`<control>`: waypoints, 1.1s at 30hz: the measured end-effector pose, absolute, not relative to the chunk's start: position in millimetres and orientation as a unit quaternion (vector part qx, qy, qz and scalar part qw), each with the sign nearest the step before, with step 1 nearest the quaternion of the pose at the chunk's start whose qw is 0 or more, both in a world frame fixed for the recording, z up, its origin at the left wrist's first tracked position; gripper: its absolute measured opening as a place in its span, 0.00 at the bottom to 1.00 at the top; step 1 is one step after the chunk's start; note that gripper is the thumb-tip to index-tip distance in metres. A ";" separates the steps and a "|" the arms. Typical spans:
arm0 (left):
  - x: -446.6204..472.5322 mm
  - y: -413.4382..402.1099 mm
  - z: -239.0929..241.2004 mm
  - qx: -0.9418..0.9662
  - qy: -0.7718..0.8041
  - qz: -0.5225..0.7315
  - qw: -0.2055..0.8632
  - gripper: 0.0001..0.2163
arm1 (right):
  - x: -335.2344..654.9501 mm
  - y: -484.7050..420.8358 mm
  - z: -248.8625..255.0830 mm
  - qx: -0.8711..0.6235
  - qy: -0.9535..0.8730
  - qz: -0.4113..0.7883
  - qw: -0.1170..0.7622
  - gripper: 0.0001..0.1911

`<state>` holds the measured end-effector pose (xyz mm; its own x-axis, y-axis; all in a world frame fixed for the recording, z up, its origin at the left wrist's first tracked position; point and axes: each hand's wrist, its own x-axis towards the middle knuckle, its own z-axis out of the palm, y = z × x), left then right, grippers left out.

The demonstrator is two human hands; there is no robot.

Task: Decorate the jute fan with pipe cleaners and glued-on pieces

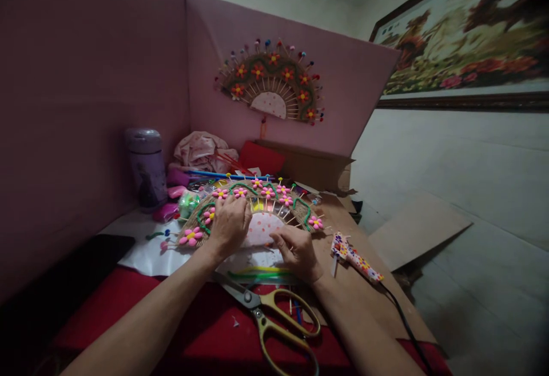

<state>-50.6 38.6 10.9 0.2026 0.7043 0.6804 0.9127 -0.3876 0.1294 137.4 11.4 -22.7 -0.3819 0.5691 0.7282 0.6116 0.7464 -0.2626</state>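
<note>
A fan-shaped craft piece (261, 207) lies flat on the table, made of wooden sticks with a green cord, pink flowers and a dotted white centre. My left hand (229, 224) rests on its left half, fingers curled down onto the sticks. My right hand (295, 250) presses on the lower right edge of the dotted centre with its fingers bent; what they pinch, if anything, is hidden. Green and yellow pipe cleaners (257, 274) lie just below my hands.
Gold-handled scissors (274, 313) lie on the red cloth near me. A patterned glue gun (354, 257) with a black cord sits to the right. A purple bottle (146, 167), crumpled cloth (201, 150), cardboard box (313, 167) and craft bits stand behind. A finished fan (272, 87) hangs on the pink wall.
</note>
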 end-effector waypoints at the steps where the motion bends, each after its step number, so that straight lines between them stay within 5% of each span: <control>1: -51.3 39.5 10.1 -0.759 -0.530 -0.347 0.150 0.13 | 136.6 10.9 -22.8 -0.352 -0.835 -0.024 0.421 0.15; 9: -56.0 42.8 8.5 -0.749 -0.509 -0.399 0.146 0.17 | 134.0 10.9 -22.5 -0.348 -0.848 -0.041 0.398 0.15; 18: -50.0 43.4 -1.0 -0.768 -0.497 -0.389 0.107 0.09 | 133.4 10.8 -22.3 -0.359 -0.837 -0.055 0.409 0.15; 33: -48.3 35.1 2.6 -0.751 -0.532 -0.373 0.119 0.16 | 131.8 10.4 -28.4 -0.363 -0.837 -0.014 0.408 0.13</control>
<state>-48.3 35.1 2.6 0.1566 0.7099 0.6866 0.8873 -0.4064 0.2179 131.8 10.4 -28.4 -0.4028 0.5965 0.6942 0.6202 0.7357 -0.2724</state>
